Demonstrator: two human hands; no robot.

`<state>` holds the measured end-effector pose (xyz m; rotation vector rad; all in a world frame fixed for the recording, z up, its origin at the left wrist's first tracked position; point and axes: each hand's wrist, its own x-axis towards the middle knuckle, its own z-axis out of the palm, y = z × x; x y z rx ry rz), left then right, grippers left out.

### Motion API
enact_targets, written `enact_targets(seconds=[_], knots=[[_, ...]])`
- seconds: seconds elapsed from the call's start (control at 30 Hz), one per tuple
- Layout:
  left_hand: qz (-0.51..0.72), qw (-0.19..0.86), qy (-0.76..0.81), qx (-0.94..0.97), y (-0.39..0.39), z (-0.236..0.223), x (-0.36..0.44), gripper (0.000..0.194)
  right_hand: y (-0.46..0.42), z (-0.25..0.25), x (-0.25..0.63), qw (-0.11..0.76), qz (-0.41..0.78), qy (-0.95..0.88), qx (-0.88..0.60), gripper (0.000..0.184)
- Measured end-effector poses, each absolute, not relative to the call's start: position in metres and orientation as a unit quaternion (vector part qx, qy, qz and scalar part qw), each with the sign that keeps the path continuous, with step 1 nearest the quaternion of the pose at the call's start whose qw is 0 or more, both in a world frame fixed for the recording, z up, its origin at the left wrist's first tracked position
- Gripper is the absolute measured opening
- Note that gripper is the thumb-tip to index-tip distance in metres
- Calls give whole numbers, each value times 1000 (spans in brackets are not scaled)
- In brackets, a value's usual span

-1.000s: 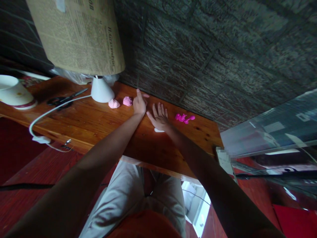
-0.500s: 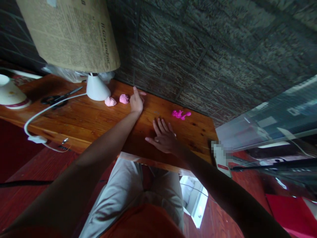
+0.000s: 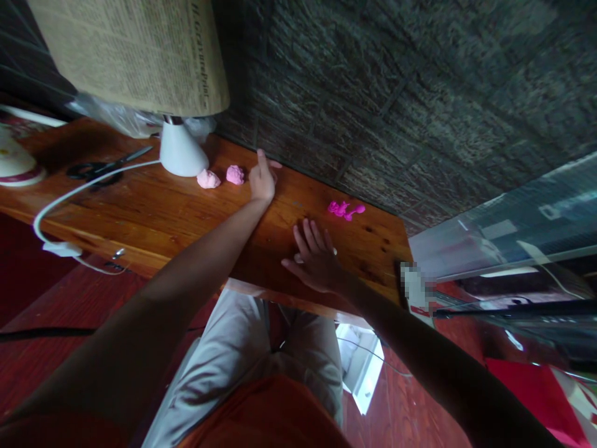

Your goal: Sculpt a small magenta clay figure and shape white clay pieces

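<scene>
My left hand point(image 3: 262, 180) rests on the wooden tabletop near the wall, with one finger stretched out and others partly curled; I see nothing held in it. Just left of it lie a pink lump point(image 3: 235, 175) and a paler pink lump point(image 3: 208, 179), both like soft clay. Palm down on the wood, my right hand point(image 3: 317, 258) has its fingers stretched out. A small white bit point(image 3: 334, 251) shows at its right edge; whatever lies under the palm is hidden. Beyond that hand sits a bright magenta piece point(image 3: 346, 210) with a knobbly, twisted shape.
A lamp with a white base point(image 3: 183, 149) and newsprint shade point(image 3: 140, 56) stands left, its white cord point(image 3: 69, 196) crossing the tabletop point(image 3: 153, 218). Dark-handled scissors point(image 3: 100, 173) and a white cup-like object point(image 3: 16, 162) lie farther left. A brick-patterned wall point(image 3: 364, 93) runs behind.
The whole view has shifted slightly. My right hand stays flat on the wood, moved a touch to the right. My left hand keeps its place beside the pink lumps.
</scene>
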<state>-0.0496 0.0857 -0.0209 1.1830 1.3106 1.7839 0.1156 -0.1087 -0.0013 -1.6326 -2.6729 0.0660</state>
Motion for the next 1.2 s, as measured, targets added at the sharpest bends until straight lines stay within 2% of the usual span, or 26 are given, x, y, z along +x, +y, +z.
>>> enact_targets(seconds=[0.23, 0.43, 0.63, 0.8, 1.0, 1.2], knots=[[676, 330, 494, 435, 85, -19, -51, 78, 3, -9, 77, -27, 87, -799, -594, 83], [677, 331, 504, 422, 87, -19, -53, 75, 37, -17, 68, 72, 58, -798, -596, 80], [669, 334, 515, 419, 85, -18, -53, 76, -2, -8, 74, 39, 50, -809, -584, 77], [670, 334, 514, 418, 85, -18, -54, 76, -85, 0, 95, 39, 11, -844, -535, 91], [670, 331, 508, 429, 84, -19, -52, 74, -174, -7, 132, 42, 17, -873, -485, 89], [678, 321, 487, 448, 88, -23, -51, 73, -137, -6, 119, 40, 11, -854, -518, 86]])
